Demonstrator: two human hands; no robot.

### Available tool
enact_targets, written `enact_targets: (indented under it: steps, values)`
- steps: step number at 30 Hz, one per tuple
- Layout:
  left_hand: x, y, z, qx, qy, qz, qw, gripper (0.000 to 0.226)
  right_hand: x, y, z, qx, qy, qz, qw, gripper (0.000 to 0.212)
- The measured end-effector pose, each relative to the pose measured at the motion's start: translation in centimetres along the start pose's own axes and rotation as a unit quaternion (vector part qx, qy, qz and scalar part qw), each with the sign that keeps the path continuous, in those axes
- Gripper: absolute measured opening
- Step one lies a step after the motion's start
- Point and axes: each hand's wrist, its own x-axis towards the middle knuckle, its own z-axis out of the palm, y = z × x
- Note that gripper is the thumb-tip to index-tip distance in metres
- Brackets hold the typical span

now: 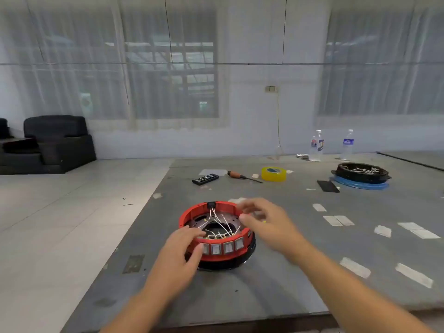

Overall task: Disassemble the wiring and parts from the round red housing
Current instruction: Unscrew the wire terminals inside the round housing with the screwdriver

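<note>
The round red housing [192,213] sits on the grey table [264,280] in front of me. White wires [222,223] with yellow ends cross its open inside, running from a black connector [211,204] at the far rim. Several white rocker switches [222,248] line its near wall. My left hand [179,251] grips the near left rim, fingers over the edge and thumb against the outer wall. My right hand [266,221] hovers blurred over the right rim, fingers loosely curled, with a small yellow bit beside them; whether it holds anything is unclear.
Further back lie a black bit case [205,179], a screwdriver [242,176] and a yellow tape roll [274,173]. At the far right a black housing [361,173] rests on a blue ring, near two water bottles [316,145]. White tape strips dot the table's right side.
</note>
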Motion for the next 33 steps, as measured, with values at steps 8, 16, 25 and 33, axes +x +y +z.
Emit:
enact_targets:
  steps: [8,16,25,33]
  values:
    - [0.7,-3.3,4.5,0.108,-0.019,0.026,0.994,0.05,-0.4,7.8,8.5,-0.264,0.035,-0.016,0.964,0.043]
    - [0.9,-3.2,4.7,0.122,-0.01,0.027,0.992,0.05,-0.7,7.7,9.1,-0.299,0.066,-0.048,0.951,0.046]
    - [0.6,-3.3,4.5,0.117,-0.02,0.025,0.993,0.047,1.5,8.0,4.2,-0.237,0.081,-0.006,0.968,0.045]
    - [0.2,-2.9,4.5,0.111,-0.007,0.021,0.994,0.048,2.2,11.5,-1.2,-0.4,-0.118,0.331,0.847,0.059]
